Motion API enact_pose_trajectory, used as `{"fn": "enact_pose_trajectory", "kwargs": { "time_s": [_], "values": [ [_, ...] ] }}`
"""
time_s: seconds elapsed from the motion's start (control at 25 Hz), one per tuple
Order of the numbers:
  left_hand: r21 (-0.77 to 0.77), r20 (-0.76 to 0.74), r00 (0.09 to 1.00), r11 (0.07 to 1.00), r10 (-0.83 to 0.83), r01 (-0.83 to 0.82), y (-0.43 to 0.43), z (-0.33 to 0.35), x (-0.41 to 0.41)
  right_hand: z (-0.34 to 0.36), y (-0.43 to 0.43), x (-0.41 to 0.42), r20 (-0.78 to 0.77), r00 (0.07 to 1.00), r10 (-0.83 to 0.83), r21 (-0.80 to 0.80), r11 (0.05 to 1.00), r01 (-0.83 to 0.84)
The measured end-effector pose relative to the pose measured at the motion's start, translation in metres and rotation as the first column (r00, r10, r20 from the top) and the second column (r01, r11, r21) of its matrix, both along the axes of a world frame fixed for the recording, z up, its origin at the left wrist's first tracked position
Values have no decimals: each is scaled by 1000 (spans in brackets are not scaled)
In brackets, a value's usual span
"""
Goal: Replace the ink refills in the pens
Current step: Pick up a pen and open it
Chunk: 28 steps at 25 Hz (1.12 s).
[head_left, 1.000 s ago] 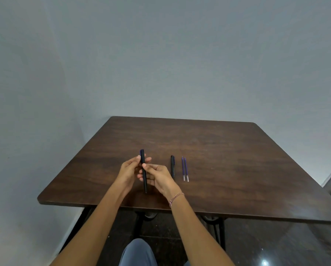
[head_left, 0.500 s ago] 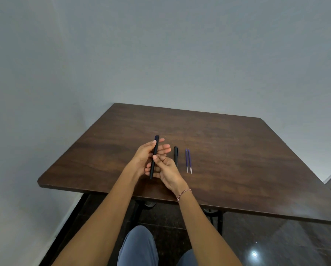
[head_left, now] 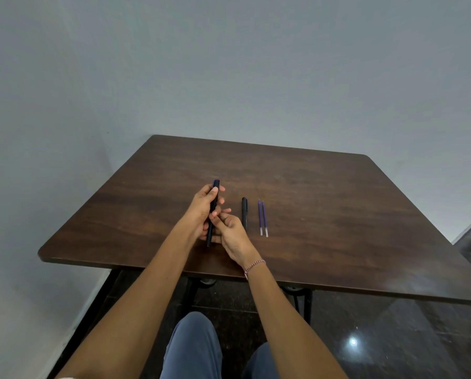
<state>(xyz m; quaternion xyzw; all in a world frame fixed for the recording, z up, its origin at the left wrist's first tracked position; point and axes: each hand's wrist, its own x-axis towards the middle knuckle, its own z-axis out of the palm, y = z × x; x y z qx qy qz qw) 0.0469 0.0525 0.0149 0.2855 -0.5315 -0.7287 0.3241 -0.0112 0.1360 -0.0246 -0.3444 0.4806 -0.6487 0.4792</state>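
A dark pen (head_left: pixel 214 198) is held nearly upright above the brown wooden table (head_left: pixel 324 192). My left hand (head_left: pixel 201 209) wraps its upper half, thumb near the top. My right hand (head_left: pixel 233 235) pinches the lower half with thumb and fingers. A second dark pen (head_left: pixel 244 213) lies flat on the table just right of my hands. Two thin blue ink refills (head_left: pixel 263 217) lie side by side to the right of that pen, clear ends toward me.
The table stands against grey walls at the left and back. Its front edge (head_left: pixel 146 265) runs just below my wrists. My knees in blue trousers (head_left: pixel 198 346) and a dark glossy floor (head_left: pixel 365 337) show underneath.
The pen has stayed in both hands; my left hand has slid up to grip its top and my right hand has shifted on the lower part. The head camera has tilted.
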Motion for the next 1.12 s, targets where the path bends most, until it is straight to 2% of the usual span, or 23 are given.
{"fn": "enact_pose_trajectory", "kwargs": {
  "time_s": [0.16,0.36,0.44,0.52,0.6,0.68,0.76,1.0,1.12],
  "values": [
    [19,-58,998,1000,16,-15,-7,4,3,-1,2,-1,56,998,20,-35,999,-18],
    [34,-70,989,991,133,-131,-38,19,8,-1,1,-6,128,984,126,-40,992,-122],
    [-18,22,990,990,138,-138,-47,21,8,-2,1,-6,125,985,123,-47,992,-118],
    [-130,244,955,982,168,-139,-52,18,6,-3,1,-6,98,990,105,-52,994,-100],
    [-341,496,822,933,280,-112,-56,12,3,-2,2,-6,73,993,88,-53,995,-84],
    [-529,622,669,848,407,-23,-59,6,-1,-1,3,-6,49,996,77,-62,995,-73],
    [-575,654,611,818,446,18,-60,6,-4,-1,3,-5,23,998,60,-71,996,-58],
    [-600,704,562,787,435,142,-60,1,-11,-1,4,-4,-22,999,36,-94,995,-38],
    [-626,685,554,771,473,116,-58,-1,-9,1,4,-3,0,999,37,-115,993,-37]
  ]
}}
